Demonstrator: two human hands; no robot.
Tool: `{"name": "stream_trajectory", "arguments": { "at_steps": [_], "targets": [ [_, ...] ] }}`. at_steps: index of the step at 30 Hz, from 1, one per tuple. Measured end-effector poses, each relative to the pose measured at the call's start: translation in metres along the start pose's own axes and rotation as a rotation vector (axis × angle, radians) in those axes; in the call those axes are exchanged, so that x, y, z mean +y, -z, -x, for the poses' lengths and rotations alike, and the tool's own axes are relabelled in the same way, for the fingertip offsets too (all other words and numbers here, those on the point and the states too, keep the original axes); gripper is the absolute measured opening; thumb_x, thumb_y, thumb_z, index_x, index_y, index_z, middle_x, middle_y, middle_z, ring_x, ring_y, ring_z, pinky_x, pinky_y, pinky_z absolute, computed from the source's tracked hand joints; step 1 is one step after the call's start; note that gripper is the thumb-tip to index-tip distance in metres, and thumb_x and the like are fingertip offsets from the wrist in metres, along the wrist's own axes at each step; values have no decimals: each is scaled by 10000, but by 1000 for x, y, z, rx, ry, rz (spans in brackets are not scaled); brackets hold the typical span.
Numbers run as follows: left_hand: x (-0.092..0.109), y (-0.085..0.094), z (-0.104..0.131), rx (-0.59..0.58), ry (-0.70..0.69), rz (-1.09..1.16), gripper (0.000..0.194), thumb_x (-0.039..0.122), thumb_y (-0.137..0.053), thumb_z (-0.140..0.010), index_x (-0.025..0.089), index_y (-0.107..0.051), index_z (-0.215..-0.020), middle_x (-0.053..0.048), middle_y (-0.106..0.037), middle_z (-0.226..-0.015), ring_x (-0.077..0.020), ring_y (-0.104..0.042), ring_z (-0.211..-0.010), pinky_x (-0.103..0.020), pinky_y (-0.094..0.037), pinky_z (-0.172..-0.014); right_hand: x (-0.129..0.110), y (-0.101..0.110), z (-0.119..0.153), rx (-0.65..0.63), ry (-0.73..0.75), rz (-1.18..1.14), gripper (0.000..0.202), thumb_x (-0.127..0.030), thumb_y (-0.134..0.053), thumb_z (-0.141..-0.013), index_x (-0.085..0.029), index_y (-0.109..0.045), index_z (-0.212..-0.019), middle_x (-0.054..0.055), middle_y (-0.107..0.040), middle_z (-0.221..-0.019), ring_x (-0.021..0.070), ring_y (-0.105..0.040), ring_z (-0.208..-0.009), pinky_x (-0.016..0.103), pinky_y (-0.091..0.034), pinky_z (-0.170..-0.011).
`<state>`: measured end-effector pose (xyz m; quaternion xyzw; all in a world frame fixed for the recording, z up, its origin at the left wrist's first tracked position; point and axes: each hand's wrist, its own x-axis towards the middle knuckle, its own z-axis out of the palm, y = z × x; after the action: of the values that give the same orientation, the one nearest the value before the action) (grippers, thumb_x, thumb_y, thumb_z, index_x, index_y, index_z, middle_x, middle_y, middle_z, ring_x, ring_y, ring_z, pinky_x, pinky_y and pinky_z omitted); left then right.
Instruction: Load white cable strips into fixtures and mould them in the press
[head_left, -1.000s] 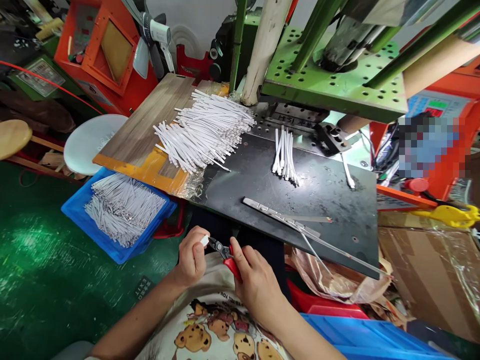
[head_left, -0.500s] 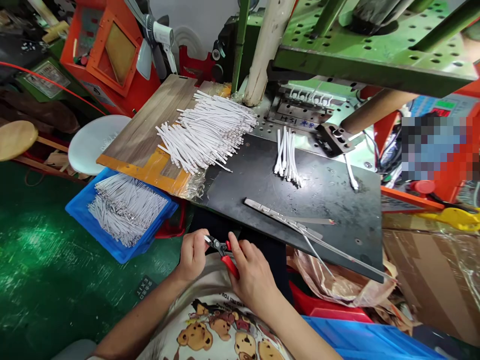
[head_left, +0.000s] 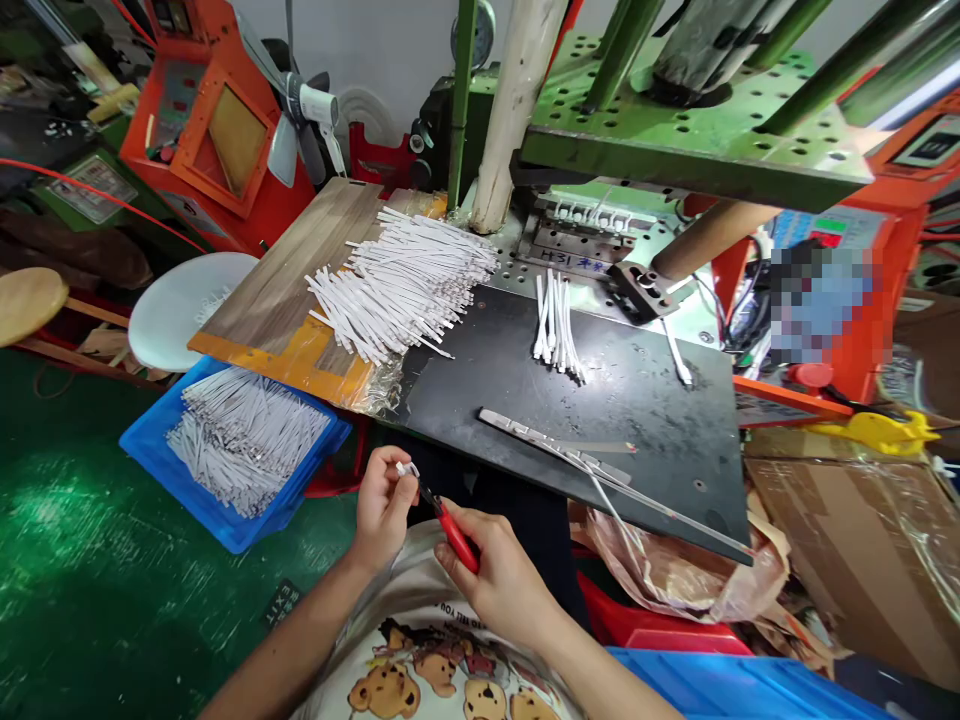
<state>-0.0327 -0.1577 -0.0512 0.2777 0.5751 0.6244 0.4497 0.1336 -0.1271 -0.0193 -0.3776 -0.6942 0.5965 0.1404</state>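
Note:
My left hand (head_left: 386, 508) pinches a small white cable piece (head_left: 407, 468) between thumb and fingers, in front of my body. My right hand (head_left: 495, 565) is wrapped round red-handled cutting pliers (head_left: 456, 538), whose dark jaws point at the white piece. Whether the jaws touch it I cannot tell. Ahead on the black plate lie a small bunch of short white cables (head_left: 556, 330) and a metal strip (head_left: 525, 430) with thin white strands. A large pile of white cables (head_left: 405, 280) covers part of the wooden board (head_left: 277, 285).
A blue bin (head_left: 232, 535) full of white cables stands low at left, near a white round stool (head_left: 180, 300). Behind the plate rises a green press (head_left: 690, 165) with a mould (head_left: 574, 235). Cardboard boxes (head_left: 847, 530) and a crumpled bag (head_left: 667, 570) are at right.
My left hand has turned, showing the white piece at its fingertips. The pliers have rotated in my right hand, handles now together. The view has shifted slightly.

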Motion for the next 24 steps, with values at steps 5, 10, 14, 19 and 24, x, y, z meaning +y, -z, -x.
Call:
{"name": "stream_trajectory", "arguments": {
  "at_steps": [5, 10, 14, 19, 24],
  "targets": [
    [3, -13, 7, 82, 50, 134, 316, 499, -644, -903, 197, -600, -982, 98, -398, -499, -39, -323, -401, -136, -281, -414, 0, -4, 4, 6, -61, -252, 238, -396, -636, -886, -160, -665, -898, -10, -543, -718, 147, -478, -670, 251, -389, -635],
    [7, -7, 6, -67, 202, 506, 232, 432, -750, -835, 244, -663, -939, 115, -340, -417, -25, -162, -365, -130, -242, -392, 11, -18, 4, -165, -160, -907, 458, -551, -759, -797, -171, -517, -711, -64, -405, -558, 58, -285, -440, 212, -193, -423],
    [4, 10, 9, -147, 220, 538, 230, 421, -800, -780, 244, -653, -795, 121, -255, -389, -28, -90, -352, -142, -193, -361, 16, -33, 6, -246, -286, -1200, 485, -544, -844, -703, -164, -548, -760, -19, -520, -658, 50, -340, -427, 195, -225, -389],
    [-2, 24, 4, -248, 309, 549, 222, 416, -773, -811, 247, -665, -906, 129, -211, -411, -36, -65, -348, -158, -148, -345, 19, -34, 0, -103, -184, -892, 443, -562, -756, -782, -163, -569, -733, -33, -483, -620, 77, -369, -472, 204, -297, -440],
    [3, 7, 8, -132, 244, 209, 511, 612, -708, -796, 250, -528, -1108, 143, -275, -485, -42, -119, -386, -163, -146, -387, 31, -27, 11, 160, 83, -35, 403, -373, -595, -922, -150, -651, -1252, 95, -662, -940, 248, -627, -862, 350, -520, -799]
  ]
}}
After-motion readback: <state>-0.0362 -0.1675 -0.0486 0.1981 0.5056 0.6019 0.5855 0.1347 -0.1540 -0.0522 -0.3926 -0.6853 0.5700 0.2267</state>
